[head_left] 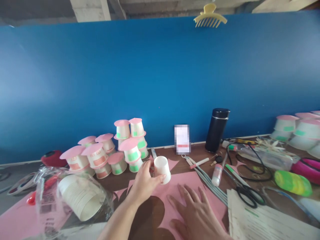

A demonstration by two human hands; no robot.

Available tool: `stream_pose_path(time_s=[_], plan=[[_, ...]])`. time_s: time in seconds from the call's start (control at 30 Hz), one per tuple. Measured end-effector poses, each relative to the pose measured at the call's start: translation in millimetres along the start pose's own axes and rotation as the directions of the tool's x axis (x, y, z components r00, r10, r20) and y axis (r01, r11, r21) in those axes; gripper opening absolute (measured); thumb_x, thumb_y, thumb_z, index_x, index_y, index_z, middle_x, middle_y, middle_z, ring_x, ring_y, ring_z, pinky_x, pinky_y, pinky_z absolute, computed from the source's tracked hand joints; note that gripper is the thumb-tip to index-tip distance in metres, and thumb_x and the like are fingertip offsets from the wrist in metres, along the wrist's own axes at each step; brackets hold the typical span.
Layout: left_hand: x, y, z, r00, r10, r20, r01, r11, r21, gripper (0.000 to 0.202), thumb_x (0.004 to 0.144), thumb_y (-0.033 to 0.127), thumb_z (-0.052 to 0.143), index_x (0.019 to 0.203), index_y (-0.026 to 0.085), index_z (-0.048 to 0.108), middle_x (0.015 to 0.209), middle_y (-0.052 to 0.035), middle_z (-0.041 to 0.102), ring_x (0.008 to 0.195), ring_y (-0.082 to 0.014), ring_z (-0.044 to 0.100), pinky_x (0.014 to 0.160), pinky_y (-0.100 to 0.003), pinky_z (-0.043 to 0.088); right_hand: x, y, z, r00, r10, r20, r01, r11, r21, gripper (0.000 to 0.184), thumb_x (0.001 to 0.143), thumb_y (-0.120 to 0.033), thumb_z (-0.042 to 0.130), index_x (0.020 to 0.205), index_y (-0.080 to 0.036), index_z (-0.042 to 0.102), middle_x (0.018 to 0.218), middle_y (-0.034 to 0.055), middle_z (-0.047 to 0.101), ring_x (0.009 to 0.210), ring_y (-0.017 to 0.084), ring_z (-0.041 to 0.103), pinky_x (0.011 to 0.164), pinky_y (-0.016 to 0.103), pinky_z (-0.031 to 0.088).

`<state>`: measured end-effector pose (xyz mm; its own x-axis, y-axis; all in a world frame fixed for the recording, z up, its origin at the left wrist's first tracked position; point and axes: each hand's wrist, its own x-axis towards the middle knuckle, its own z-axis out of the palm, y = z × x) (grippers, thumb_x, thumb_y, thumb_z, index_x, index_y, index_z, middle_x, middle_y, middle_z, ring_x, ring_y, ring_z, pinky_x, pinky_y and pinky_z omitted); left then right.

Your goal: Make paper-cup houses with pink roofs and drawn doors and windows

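Observation:
My left hand point(146, 181) is closed round a white paper cup point(162, 168), with the thumb on its near side and the mouth tilted up. The cup is over the far left part of a pink paper sheet point(180, 181) that has rounded pieces cut out of it. My right hand point(193, 208) lies flat on the sheet with its fingers spread. Beyond and left of the left hand stand stacked paper cups point(131, 155) with pink paper tops and green patches. Other cups point(97, 155) with pink tops carry reddish patches.
At the left, a clear plastic bag holds nested white cups point(80, 196). Scissors point(250, 196), a glue stick point(217, 175), a black flask point(217, 130) and papers point(265, 216) are on the right. A blue partition point(160, 83) borders the table's far edge.

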<state>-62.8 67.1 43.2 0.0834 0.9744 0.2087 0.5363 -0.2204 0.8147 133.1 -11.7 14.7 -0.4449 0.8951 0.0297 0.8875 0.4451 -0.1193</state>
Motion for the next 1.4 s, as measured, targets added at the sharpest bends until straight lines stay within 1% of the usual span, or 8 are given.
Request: stream_pose_path(time_s=[0.1, 0.23, 0.47, 0.57, 0.7, 0.77, 0.97, 1.4], plan=[[0, 1, -7.1, 0.998, -0.003, 0.062, 0.002, 1.0, 0.021, 0.05, 0.067, 0.035, 0.071, 0.112, 0.019, 0.058, 0.109, -0.0084, 0.065, 0.096, -0.0261, 0.059, 0.084, -0.038, 0.045, -1, 0, 4, 0.999, 0.0, -0.049, 0.001, 1.0, 0.007, 0.052, 0.085, -0.04, 0.058, 0.136, -0.035, 0.05, 0.139, 0.0198, 0.051, 0.127, 0.043, 0.044, 0.095, 0.071, 0.032], [-1, 3, -15.2, 0.993, -0.025, 0.118, 0.022, 0.999, 0.032, 0.05, 0.064, 0.035, 0.072, 0.11, 0.021, 0.06, 0.107, -0.0075, 0.067, 0.094, -0.0274, 0.061, 0.079, -0.036, 0.047, -3, -2, 5, 0.988, 0.017, -0.154, -0.013, 1.0, 0.029, 0.049, 0.083, -0.044, 0.058, 0.131, -0.036, 0.055, 0.13, 0.0135, 0.061, 0.114, 0.039, 0.056, 0.094, 0.066, 0.038], [-6, 10, -11.8, 0.982, -0.003, 0.191, -0.006, 0.999, 0.047, 0.047, 0.062, 0.029, 0.073, 0.107, 0.022, 0.062, 0.101, -0.0064, 0.069, 0.092, -0.0269, 0.062, 0.08, -0.037, 0.048, -5, -5, 9, 0.967, 0.003, -0.255, -0.006, 1.0, -0.012, 0.046, 0.082, -0.053, 0.059, 0.123, -0.033, 0.061, 0.121, 0.0119, 0.066, 0.104, 0.039, 0.061, 0.092, 0.068, 0.037], [-9, 10, -8.2, 0.983, -0.01, 0.183, -0.007, 0.996, 0.092, 0.047, 0.061, 0.029, 0.074, 0.106, 0.025, 0.063, 0.103, -0.0049, 0.069, 0.094, -0.0279, 0.062, 0.083, -0.038, 0.046, -6, -4, 15, 0.949, -0.038, -0.313, 0.028, 0.999, -0.035, 0.045, 0.085, -0.053, 0.054, 0.121, -0.026, 0.062, 0.119, 0.0127, 0.068, 0.105, 0.037, 0.061, 0.095, 0.068, 0.035], [-9, 6, -4.7, 0.979, -0.001, 0.204, -0.018, 0.996, 0.09, 0.048, 0.062, 0.028, 0.073, 0.109, 0.025, 0.061, 0.107, -0.0053, 0.067, 0.1, -0.0284, 0.059, 0.086, -0.038, 0.045, -9, -4, 19, 0.92, -0.069, -0.385, 0.042, 0.996, -0.079, 0.053, 0.087, -0.052, 0.052, 0.119, -0.011, 0.061, 0.116, 0.0187, 0.068, 0.106, 0.035, 0.06, 0.099, 0.066, 0.033], [-9, 5, -3.8, 0.974, -0.003, 0.225, -0.016, 0.997, 0.081, 0.049, 0.063, 0.029, 0.072, 0.11, 0.025, 0.06, 0.109, -0.0059, 0.066, 0.102, -0.0283, 0.058, 0.086, -0.038, 0.045, -10, -6, 19, 0.917, -0.06, -0.395, 0.029, 0.996, -0.083, 0.051, 0.085, -0.051, 0.055, 0.116, -0.01, 0.062, 0.114, 0.0183, 0.068, 0.102, 0.034, 0.06, 0.1, 0.065, 0.033], [-12, 12, -3.1, 0.973, -0.051, 0.225, 0.014, 0.987, 0.161, 0.044, 0.064, 0.026, 0.069, 0.107, 0.028, 0.061, 0.108, -0.0029, 0.067, 0.098, -0.0279, 0.061, 0.086, -0.039, 0.044, -10, -13, 12, 0.922, 0.018, -0.387, -0.028, 0.999, -0.02, 0.035, 0.08, -0.044, 0.062, 0.103, -0.017, 0.065, 0.1, 0.0104, 0.067, 0.093, 0.029, 0.06, 0.103, 0.06, 0.032], [-12, 9, -2.4, 0.973, -0.033, 0.23, -0.001, 0.99, 0.144, 0.044, 0.063, 0.025, 0.07, 0.106, 0.03, 0.062, 0.105, -0.0027, 0.069, 0.095, -0.0279, 0.063, 0.085, -0.04, 0.047, -10, -14, 5, 0.925, 0.03, -0.379, -0.016, 0.999, 0.039, 0.031, 0.082, -0.044, 0.062, 0.101, -0.02, 0.066, 0.094, 0.0075, 0.066, 0.089, 0.026, 0.059, 0.102, 0.058, 0.032]])
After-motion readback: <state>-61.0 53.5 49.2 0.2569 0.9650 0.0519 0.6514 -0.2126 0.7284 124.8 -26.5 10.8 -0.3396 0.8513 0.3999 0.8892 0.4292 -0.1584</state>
